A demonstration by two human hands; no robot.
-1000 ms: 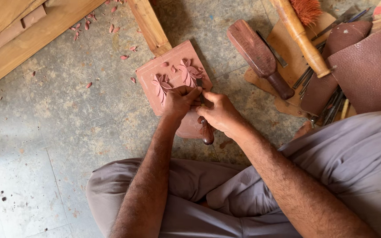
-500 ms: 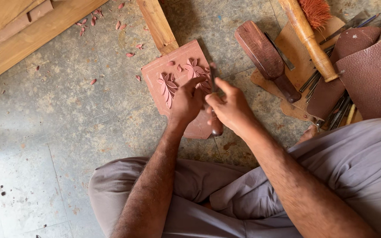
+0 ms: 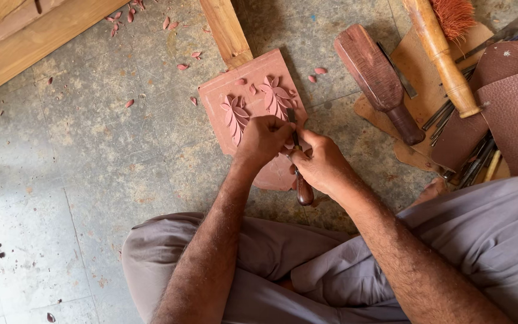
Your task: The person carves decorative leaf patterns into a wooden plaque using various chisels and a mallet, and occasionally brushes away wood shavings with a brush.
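A reddish wood panel (image 3: 242,84) carved with leaf and flower shapes lies on the concrete floor in front of my crossed legs. My right hand (image 3: 322,165) grips a chisel with a dark wooden handle (image 3: 303,191), its blade reaching up onto the carving. My left hand (image 3: 263,139) rests on the panel with its fingers closed around the blade near the tip, right beside a carved leaf (image 3: 235,117).
A dark wooden mallet (image 3: 377,75) lies to the right. Beyond it are a pale turned handle with an orange brush (image 3: 445,57), brown leather pieces (image 3: 511,114) and several metal tools (image 3: 475,162). Timber beams (image 3: 226,30) lie at the top. Wood chips (image 3: 181,66) dot the floor.
Both hands have shifted slightly along the panel, and the chisel handle now points more toward me. The view has moved a little, the panel staying in place.
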